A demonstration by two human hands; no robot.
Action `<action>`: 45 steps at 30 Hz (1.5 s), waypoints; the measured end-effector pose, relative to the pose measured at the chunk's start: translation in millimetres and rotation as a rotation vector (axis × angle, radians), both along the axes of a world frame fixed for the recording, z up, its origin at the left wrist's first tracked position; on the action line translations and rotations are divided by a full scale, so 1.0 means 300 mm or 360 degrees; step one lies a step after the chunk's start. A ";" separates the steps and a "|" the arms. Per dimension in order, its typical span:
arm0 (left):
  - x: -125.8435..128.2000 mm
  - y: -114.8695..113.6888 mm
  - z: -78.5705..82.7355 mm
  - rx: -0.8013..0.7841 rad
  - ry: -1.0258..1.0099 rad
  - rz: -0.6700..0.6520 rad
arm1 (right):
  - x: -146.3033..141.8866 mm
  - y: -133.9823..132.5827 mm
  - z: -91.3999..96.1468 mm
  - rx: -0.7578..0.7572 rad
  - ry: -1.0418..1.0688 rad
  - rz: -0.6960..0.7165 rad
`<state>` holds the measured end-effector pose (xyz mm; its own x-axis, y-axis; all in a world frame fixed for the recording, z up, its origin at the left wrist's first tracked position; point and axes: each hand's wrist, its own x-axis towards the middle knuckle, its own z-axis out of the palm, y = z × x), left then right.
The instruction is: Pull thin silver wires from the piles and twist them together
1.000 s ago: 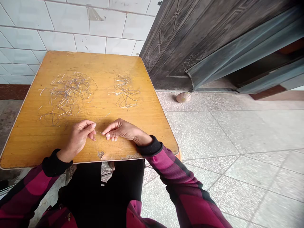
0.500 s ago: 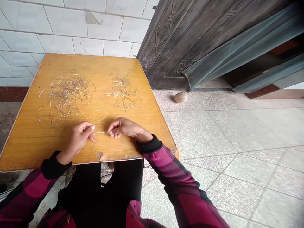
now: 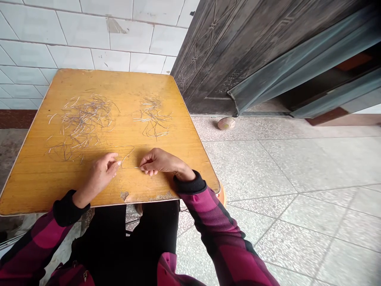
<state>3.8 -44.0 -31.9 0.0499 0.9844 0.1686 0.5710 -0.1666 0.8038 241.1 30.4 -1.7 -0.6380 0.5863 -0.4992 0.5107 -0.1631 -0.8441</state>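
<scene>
My right hand [image 3: 157,162] pinches the end of a thin wire [image 3: 131,168] between thumb and fingertips. The wire runs left, close above the table, toward my left hand [image 3: 104,167]. That hand's thumb and forefinger are apart, with the thumb tip near the wire's other end; I see nothing held between them. Just beyond both hands lies a bent wire [image 3: 131,149]. A large tangled pile of wires [image 3: 86,115] spreads over the left part of the table, and a smaller pile of wires [image 3: 154,115] sits right of it.
The yellow wooden table [image 3: 125,85] has a chipped front edge against my lap. White wall tiles [image 3: 71,29] stand behind it. To the right are a dark carved door [image 3: 214,51], a hanging grey-blue curtain [image 3: 268,83] and a roundish object [image 3: 226,123] on the tiled floor.
My left thumb and forefinger have parted from their pinch. My right hand has shifted slightly right with the wire, and the bent wire behind has moved a little.
</scene>
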 end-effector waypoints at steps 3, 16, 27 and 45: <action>-0.010 0.003 -0.004 0.0328 0.0213 0.0011 | 0.022 0.004 0.007 0.0051 -0.0003 -0.0119; -0.014 0.040 -0.006 0.0502 0.1008 -0.0360 | 0.087 0.053 0.012 0.0836 -0.0092 -0.0459; -0.179 -0.115 -0.002 0.0662 0.0850 -0.0047 | 0.089 0.031 0.001 0.1430 -0.0187 -0.0652; -0.259 -0.235 -0.066 0.0701 0.0726 0.0289 | 0.042 -0.179 -0.052 0.1668 -0.0342 -0.0110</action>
